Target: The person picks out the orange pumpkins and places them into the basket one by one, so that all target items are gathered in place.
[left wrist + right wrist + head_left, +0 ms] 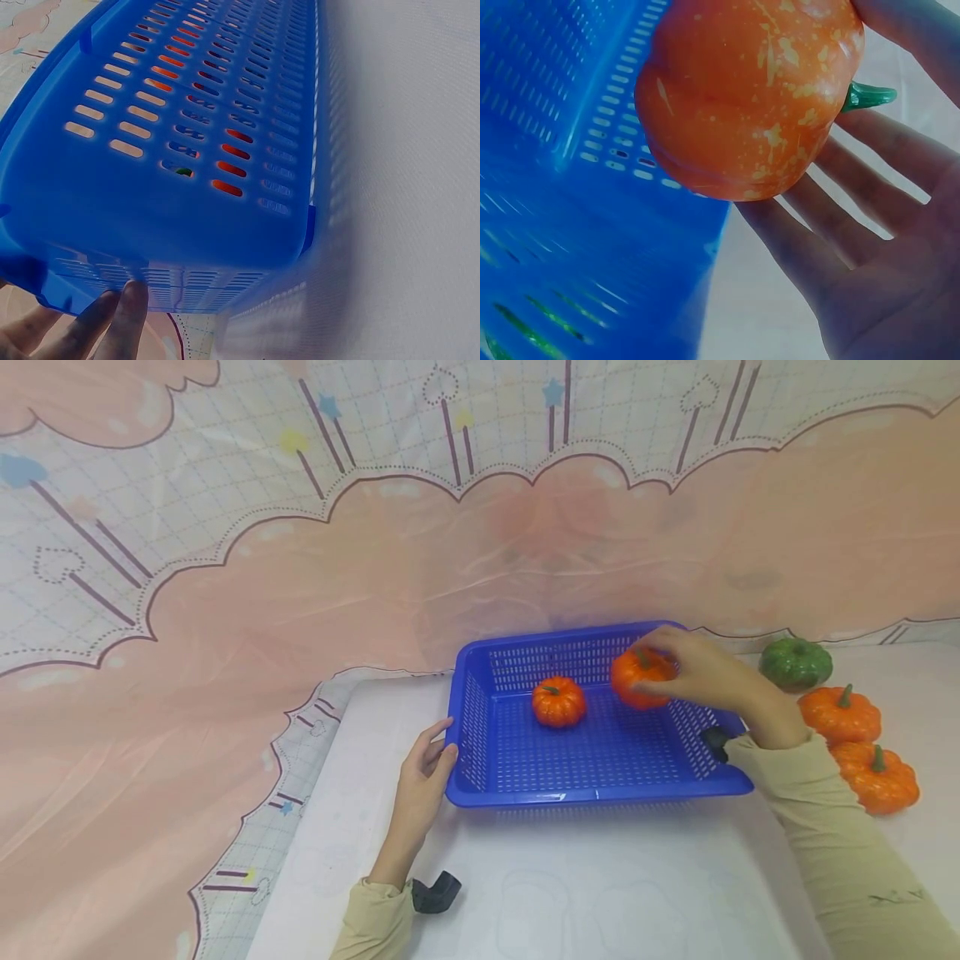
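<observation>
- Two hands are seen well apart: by the right hand (703,673) a pumpkin (632,677) is pinched between thumb and fingers, while by the left hand (422,785) the left end of the basket (540,797) is only touched.
- The pumpkin is held over or inside the right part of the basket; whether the floor is touched cannot be told.
- A second pumpkin (558,703) is seated on the basket's floor, farther left.
- The pumpkin is judged to be light and stiff, perhaps hollow; its glossy skin may be found slippery.
- It is best taken across its widest part, with thumb and fingers set on opposite sides; the thin stem (870,96) looks easily snapped and is better left unpulled.
- The basket is likely light and slightly springy, best steadied at its rim.
- The stem is pointed toward the palm in the right wrist view.
- No marked long axis is shown by the squat, rounded pumpkin; the basket's long axis is laid left to right.
</observation>
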A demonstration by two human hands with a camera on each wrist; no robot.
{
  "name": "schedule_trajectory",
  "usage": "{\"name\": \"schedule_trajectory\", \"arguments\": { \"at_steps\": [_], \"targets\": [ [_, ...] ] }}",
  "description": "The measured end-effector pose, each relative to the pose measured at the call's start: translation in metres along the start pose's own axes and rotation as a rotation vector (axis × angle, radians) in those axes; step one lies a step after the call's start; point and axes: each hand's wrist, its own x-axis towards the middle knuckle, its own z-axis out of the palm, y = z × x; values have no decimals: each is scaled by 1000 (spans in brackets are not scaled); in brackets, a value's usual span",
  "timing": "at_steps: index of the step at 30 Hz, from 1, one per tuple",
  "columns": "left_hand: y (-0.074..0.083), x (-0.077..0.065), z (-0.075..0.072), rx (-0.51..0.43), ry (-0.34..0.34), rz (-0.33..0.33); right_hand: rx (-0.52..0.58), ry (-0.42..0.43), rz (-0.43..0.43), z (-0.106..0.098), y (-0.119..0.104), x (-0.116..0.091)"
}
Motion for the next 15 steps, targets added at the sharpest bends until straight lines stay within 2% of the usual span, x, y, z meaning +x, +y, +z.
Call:
{"name": "schedule_trajectory", "arguments": {
  "at_steps": [15],
  "targets": [
    [1,-1,0,15,7,-9,-40,-69,51,4,0,7]
  ]
}}
